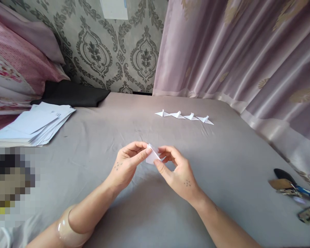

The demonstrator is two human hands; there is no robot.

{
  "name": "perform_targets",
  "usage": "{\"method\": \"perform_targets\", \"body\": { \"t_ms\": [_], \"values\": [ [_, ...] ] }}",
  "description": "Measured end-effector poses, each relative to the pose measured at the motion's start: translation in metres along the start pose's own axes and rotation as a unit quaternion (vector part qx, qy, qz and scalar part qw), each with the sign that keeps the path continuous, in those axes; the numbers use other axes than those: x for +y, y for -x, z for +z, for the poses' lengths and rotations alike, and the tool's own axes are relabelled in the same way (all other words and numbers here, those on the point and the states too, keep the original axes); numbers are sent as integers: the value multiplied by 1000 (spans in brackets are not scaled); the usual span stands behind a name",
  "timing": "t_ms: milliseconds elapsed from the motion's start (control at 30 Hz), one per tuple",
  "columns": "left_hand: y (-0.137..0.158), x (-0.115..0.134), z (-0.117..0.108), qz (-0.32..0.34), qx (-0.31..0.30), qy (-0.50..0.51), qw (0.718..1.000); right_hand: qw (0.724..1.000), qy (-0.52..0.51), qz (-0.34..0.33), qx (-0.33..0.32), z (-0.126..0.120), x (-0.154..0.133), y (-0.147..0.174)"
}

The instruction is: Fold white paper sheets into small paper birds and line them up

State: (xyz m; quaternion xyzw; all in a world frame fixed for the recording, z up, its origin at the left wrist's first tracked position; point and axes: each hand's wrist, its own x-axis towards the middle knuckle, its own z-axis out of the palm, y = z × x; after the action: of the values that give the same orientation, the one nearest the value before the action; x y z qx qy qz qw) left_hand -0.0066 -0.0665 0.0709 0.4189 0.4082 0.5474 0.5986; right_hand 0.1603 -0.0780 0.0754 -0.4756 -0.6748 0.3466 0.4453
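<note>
Between both hands, above the grey sheet (98, 137), is a small folded piece of white paper (152, 156). My left hand (130, 160) pinches its upper left part between thumb and fingers. The thumb and fingers of my right hand (177, 168) grip its right edge near the lower corner. The fingertips cover parts of the paper's edges. Farther off to the right, several white folded paper birds (191, 117) sit in a slanting row, close to one another.
A stack of white papers (31, 127) lies at the left, with a folded black cloth (74, 94) behind it. Keys with a brown tag (281, 184) lie at the right edge. Pink curtains (209, 48) hang at the back right. A blurred-out patch covers the lower left.
</note>
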Motion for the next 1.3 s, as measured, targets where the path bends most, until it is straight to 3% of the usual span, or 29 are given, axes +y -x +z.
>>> {"method": "perform_targets", "body": {
  "t_ms": [67,233,367,633,967,1300],
  "values": [
    [0,0,0,4,-3,1,1000,1000,-19,8,-7,2,0,1],
    [2,0,4,26,-1,-2,1000,992,30,-98,72,2,-1,4],
    [5,-1,7,50,-28,-16,998,989,7,-139,54,1,-4,4],
    [9,0,12,52,-51,-26,997,995,-69,-49,49,-2,-8,1],
    [7,-2,11,72,-17,-46,996,995,-91,-39,13,-6,-5,-1],
    [6,-7,5,154,-54,-138,977,996,-87,-10,23,-7,-6,-1]
  ]
}}
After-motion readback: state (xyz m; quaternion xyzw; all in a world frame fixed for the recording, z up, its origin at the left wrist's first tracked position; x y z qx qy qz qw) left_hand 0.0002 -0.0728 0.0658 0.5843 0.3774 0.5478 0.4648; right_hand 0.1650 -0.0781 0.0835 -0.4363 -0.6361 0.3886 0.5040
